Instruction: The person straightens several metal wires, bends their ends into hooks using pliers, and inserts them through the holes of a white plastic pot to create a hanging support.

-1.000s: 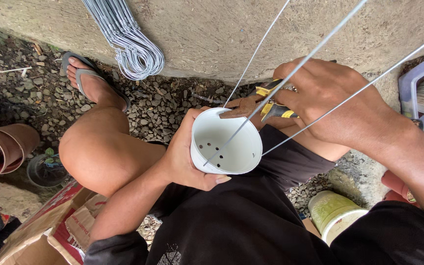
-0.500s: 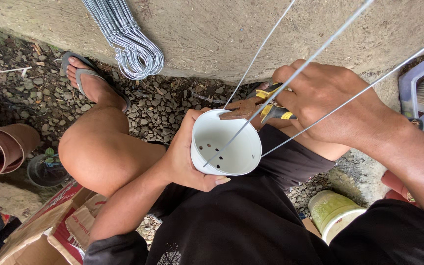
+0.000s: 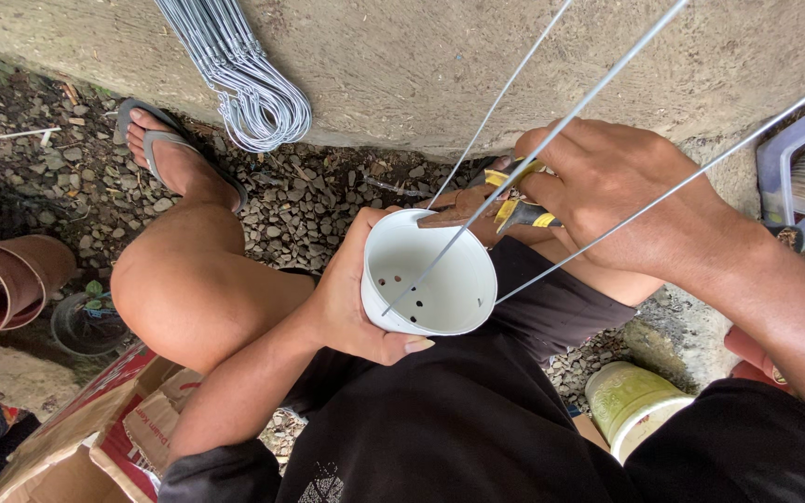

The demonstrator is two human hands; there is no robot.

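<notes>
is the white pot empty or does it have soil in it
Empty: the white plastic pot, held by the left hand, shows its bare inside and drain holes, with one thin metal wire reaching in.

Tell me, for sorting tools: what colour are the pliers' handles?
Yellow and black, on the pliers in the right hand; head view.

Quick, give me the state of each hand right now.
Left hand: closed around the white plastic pot, gripping its side.
Right hand: closed on yellow-handled pliers at the pot's rim, among the metal wires.
</notes>
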